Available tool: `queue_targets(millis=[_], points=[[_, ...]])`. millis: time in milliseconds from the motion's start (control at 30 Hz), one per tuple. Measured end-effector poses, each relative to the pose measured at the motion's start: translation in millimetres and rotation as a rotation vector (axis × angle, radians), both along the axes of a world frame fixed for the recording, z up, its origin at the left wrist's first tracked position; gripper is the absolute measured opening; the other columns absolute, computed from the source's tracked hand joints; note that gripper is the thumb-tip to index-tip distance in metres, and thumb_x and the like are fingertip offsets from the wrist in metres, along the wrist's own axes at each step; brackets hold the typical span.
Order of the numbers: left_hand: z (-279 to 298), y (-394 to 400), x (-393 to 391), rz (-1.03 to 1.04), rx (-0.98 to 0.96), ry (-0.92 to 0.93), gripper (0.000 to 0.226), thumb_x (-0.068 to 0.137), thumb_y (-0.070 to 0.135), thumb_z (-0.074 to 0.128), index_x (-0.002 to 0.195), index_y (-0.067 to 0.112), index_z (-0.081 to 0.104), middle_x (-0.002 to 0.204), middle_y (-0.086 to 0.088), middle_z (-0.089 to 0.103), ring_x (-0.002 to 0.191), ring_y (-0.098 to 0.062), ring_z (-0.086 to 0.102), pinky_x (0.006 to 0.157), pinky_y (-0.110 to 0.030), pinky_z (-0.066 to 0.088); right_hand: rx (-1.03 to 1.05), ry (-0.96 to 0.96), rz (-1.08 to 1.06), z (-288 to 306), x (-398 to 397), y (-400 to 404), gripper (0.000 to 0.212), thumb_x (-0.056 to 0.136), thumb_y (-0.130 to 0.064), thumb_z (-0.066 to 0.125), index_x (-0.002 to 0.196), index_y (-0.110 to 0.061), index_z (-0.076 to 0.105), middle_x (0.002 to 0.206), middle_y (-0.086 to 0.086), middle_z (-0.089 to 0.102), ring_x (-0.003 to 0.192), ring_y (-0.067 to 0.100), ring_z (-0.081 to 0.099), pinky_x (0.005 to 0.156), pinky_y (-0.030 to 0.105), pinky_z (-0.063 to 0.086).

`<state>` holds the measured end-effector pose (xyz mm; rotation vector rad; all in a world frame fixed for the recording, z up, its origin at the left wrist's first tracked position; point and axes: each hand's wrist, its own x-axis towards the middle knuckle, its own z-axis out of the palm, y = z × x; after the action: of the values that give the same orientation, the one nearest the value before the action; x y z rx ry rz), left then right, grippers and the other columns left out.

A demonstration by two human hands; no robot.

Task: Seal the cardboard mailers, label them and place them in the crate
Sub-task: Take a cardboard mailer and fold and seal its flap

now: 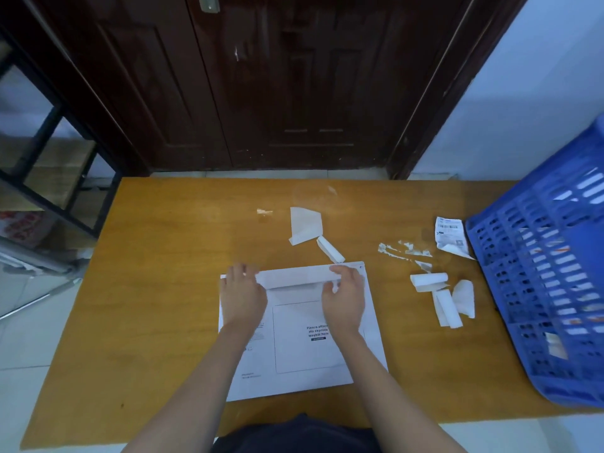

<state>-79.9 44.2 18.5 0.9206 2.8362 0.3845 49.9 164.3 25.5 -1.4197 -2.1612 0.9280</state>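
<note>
Mailer (304,335) print (partly legible) under forearms.

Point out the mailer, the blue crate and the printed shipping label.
mailer (304,348): head view, on its printed front panel.
blue crate (539,289): head view, on its slotted side wall.
shipping label (450,233): head view, on its printed face, beside the crate.

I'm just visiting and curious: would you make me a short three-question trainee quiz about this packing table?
1. True or false: both hands rest on the folded flap of the white mailer.
2. The blue crate stands to the mailer's: A) left B) right C) far side.
3. Fill in: the printed shipping label lies on the ____, beside the crate.

Key: 1 true; 2 B; 3 table. Left hand, right hand.
</note>
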Motion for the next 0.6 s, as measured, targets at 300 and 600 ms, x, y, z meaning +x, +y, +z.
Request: queue_targets(millis=[300,600], points=[[-13,39,72,-0.547,-0.328,-0.118,0.081,0.095,0.052,0.043,0.153,0.016,0.001,0.161,-0.005,-0.003,0.148,-0.023,-0.001,0.118,-0.037,0.009,0.031,-0.706,0.381,-9,36,15,0.061,0.102,-0.035,0.031,0.153,-0.014,0.006,0.161,0.001,-0.004,0.148,0.016,-0.007,0.118,0.038,0.006],[-13,39,67,-0.564,-0.383,-0.165,0.080,0.094,0.055,0.042,0.154,0.016,0.005,0.161,-0.001,-0.006,0.148,-0.020,-0.003,0.117,-0.038,0.013,0.022,-0.809,0.402,-1,21,33,0.053,0.099,-0.040,0.034,0.146,-0.016,0.029,0.155,0.003,0.023,0.141,0.023,0.019,0.110,0.038,0.021]])
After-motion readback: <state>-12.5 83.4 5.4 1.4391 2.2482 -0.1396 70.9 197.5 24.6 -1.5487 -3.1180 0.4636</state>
